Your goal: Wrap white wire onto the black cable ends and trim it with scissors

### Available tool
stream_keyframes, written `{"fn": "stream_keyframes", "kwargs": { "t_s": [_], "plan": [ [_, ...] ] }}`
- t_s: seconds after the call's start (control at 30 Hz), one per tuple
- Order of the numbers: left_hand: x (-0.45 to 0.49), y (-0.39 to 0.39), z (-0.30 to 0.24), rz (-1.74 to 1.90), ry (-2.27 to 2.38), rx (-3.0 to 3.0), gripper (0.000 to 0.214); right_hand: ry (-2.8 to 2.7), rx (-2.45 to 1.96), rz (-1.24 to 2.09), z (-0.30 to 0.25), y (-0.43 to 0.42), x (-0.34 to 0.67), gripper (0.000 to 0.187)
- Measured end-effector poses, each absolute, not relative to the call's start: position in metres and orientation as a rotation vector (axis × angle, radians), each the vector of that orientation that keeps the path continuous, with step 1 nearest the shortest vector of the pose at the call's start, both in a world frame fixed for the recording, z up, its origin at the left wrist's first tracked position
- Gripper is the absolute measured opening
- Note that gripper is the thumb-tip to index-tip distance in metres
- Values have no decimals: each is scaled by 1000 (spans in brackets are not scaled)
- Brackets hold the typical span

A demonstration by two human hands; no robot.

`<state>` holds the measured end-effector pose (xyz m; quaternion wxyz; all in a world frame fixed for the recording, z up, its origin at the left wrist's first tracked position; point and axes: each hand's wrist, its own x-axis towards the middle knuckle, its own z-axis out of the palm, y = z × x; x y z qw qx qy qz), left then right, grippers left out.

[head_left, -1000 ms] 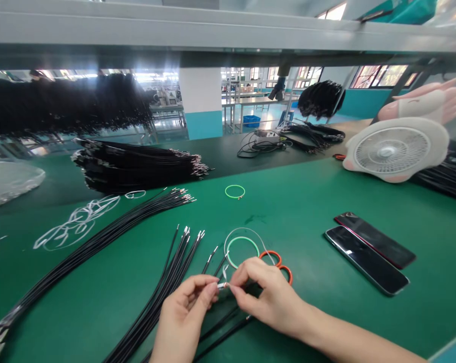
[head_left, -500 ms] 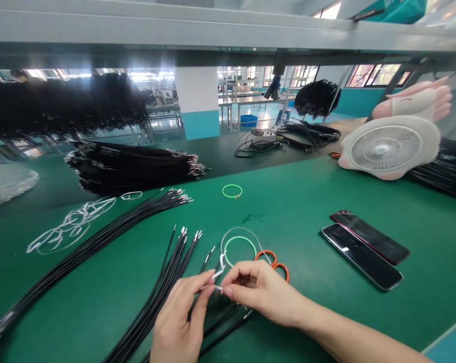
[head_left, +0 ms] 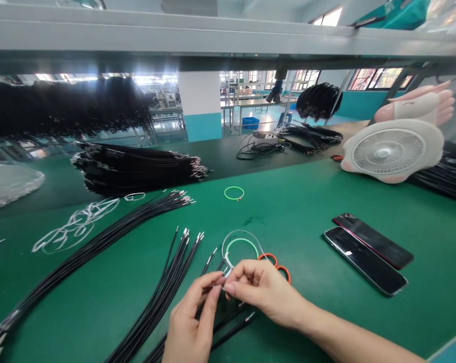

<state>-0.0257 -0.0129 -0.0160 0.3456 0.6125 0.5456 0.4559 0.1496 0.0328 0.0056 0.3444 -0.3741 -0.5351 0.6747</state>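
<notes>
A narrow white strip [head_left: 228, 272] runs between the fingertips of both hands, just above the green mat. My left hand [head_left: 195, 318] pinches one part of it between thumb and fingers. From the other side, my right hand [head_left: 265, 288] pinches it too, the fingertips of the two hands almost touching. Black cables [head_left: 235, 330] with metal ends lie under the hands, partly hidden by them. Behind the right hand are a pale green ring [head_left: 243, 241], a thin whitish loop, and scissors with orange handles [head_left: 284, 274]; the blades are hidden.
Bundles of black cable [head_left: 160, 297] lie left of the hands, with a larger pile [head_left: 137, 169] behind. A tangle of white strip [head_left: 80, 222] rests at left. Two phones [head_left: 367, 262] and a white fan [head_left: 389, 151] stand on the right. A shelf beam [head_left: 228, 38] crosses overhead.
My left hand has moved slightly right, closer to the right hand. Less of the white strip shows between the fingers, and the view has shifted a little.
</notes>
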Motion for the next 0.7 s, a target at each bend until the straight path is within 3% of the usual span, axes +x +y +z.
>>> {"fn": "stream_keyframes", "kwargs": {
  "t_s": [0.37, 0.7],
  "plan": [
    [-31, -12, -19, 1272, 1429, 1635, 21, -1579, -985, 1547, 10, 26, 148, 14],
    [-27, -8, -25, 1148, 1306, 1516, 26, -1450, -949, 1609, 4, 25, 145, 28]
  ]
}}
